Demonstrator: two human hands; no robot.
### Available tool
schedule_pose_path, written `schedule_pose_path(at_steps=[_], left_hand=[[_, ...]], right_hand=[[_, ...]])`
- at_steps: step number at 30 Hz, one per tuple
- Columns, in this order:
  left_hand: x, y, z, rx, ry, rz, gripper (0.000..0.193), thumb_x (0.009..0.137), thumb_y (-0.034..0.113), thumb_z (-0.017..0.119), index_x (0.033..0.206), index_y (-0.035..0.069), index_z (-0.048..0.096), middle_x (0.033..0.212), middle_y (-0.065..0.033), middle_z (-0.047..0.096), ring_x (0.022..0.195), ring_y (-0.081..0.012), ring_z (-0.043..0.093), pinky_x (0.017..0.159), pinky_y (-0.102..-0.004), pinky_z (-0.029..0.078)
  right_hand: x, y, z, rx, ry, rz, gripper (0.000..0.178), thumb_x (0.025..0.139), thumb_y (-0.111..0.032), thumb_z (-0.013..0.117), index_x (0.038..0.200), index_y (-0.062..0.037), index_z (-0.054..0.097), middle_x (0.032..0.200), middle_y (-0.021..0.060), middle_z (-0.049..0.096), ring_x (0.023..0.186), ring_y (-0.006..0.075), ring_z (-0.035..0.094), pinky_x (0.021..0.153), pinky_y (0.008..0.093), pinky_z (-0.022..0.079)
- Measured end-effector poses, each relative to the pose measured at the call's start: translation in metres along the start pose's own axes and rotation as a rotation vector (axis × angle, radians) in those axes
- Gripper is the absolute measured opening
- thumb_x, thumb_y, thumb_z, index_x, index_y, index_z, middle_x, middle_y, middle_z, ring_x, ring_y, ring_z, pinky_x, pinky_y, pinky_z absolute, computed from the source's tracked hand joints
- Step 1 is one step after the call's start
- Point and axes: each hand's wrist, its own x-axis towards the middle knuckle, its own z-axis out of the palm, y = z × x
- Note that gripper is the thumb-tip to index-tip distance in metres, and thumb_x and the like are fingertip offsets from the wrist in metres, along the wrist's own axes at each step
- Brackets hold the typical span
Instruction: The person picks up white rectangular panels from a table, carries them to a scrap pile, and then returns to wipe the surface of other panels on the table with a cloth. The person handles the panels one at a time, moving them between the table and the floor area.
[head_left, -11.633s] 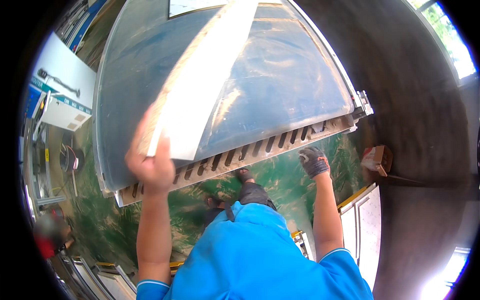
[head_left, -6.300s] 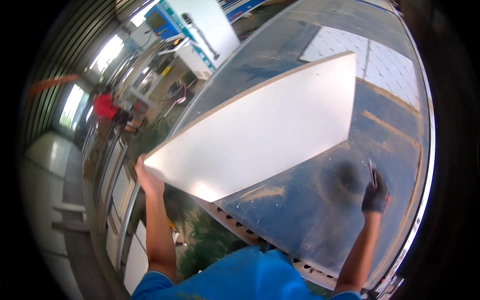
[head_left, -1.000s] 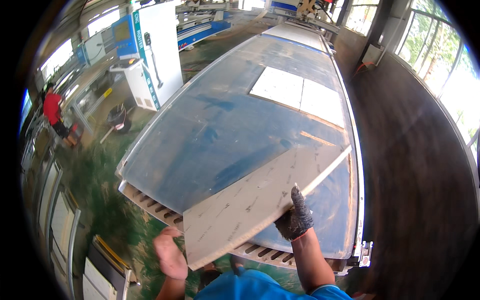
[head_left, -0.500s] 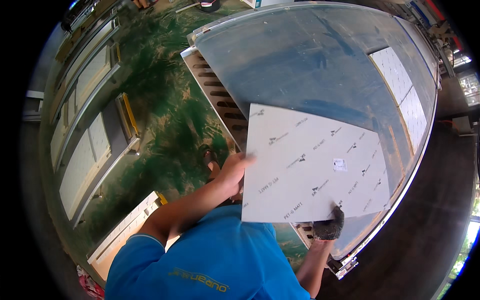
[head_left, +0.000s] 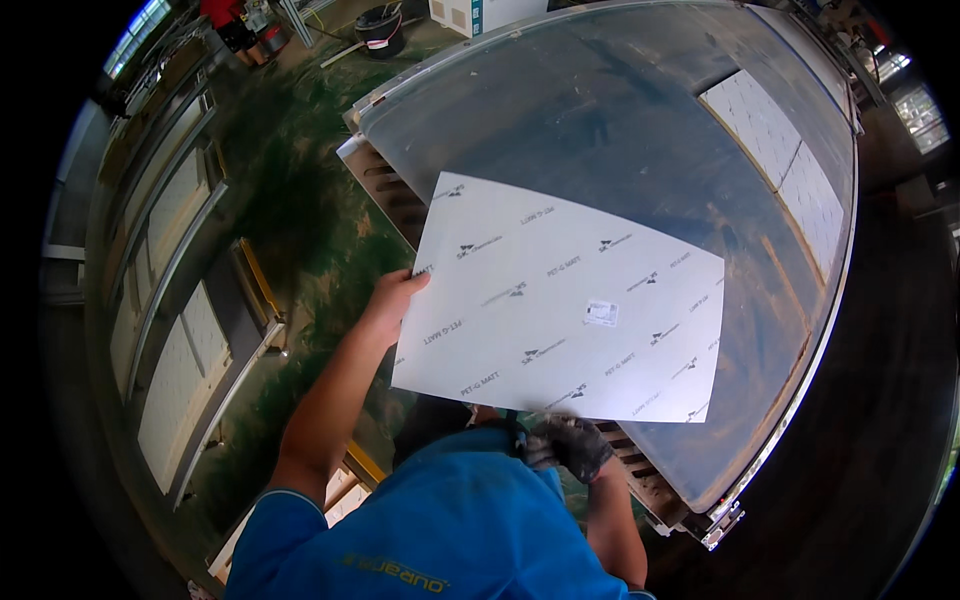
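Observation:
A large white panel (head_left: pixel 560 290), its film printed with dark repeated marks and bearing a small white label (head_left: pixel 601 312), is held in front of me, its far right part over the grey-blue machine table (head_left: pixel 560 110). Bare, my left hand (head_left: pixel 392 303) grips the panel's left edge, thumb on top and the other fingers hidden underneath. My right hand (head_left: pixel 570 446), in a dark work glove, is just below the panel's near edge, close to my waist. Its fingers look bent but are blurred, and whether they touch the edge cannot be made out.
Two more white panels (head_left: pixel 775 130) lie toward the table's right side. A slotted strip (head_left: pixel 385 188) runs along the table's left edge. Racks with panels (head_left: pixel 185 370) stand at left on a green, dusty floor. A black bucket (head_left: pixel 380 32) and a person (head_left: pixel 228 22) are farther off.
The panel has shifted left and turned slightly, with my left hand still on its edge. My right hand has moved left along the near edge, and its thumb no longer shows on top.

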Motion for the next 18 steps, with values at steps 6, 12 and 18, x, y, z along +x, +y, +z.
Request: schedule_pose_path(at_steps=[6,12,18], left_hand=[[0.029,-0.063,-0.042,0.415,0.284,0.103,0.044,0.101,0.039,0.062,0.112,-0.003,0.067,0.098,-0.0070,0.071,0.084,-0.0147,0.065,0.077,-0.0332,0.052],[0.021,-0.066,-0.052,0.523,0.309,0.241,0.049,0.099,0.044,0.064,0.106,-0.005,0.067,0.087,-0.0118,0.071,0.077,-0.0187,0.064,0.073,-0.0367,0.050],[0.014,-0.069,-0.048,0.518,0.338,0.249,0.045,0.096,0.039,0.065,0.105,-0.005,0.067,0.088,-0.0188,0.071,0.085,-0.0331,0.069,0.077,-0.0415,0.051]], right_hand=[[0.010,-0.105,-0.030,-1.372,0.812,-0.864,0.067,0.096,-0.027,0.069,0.150,0.0024,0.042,0.149,0.0202,0.052,0.135,0.0305,0.053,0.112,0.0370,0.042],[0.110,-0.193,-0.041,-1.821,1.273,-0.681,0.099,0.089,-0.058,0.066,0.159,-0.0005,0.025,0.166,0.0209,0.024,0.153,0.0373,0.022,0.127,0.0465,0.015],[0.205,-0.158,0.113,-1.893,0.944,-0.805,0.117,0.084,-0.074,0.060,0.158,0.0068,0.020,0.166,0.0247,0.020,0.156,0.0378,0.014,0.127,0.0456,0.010]])
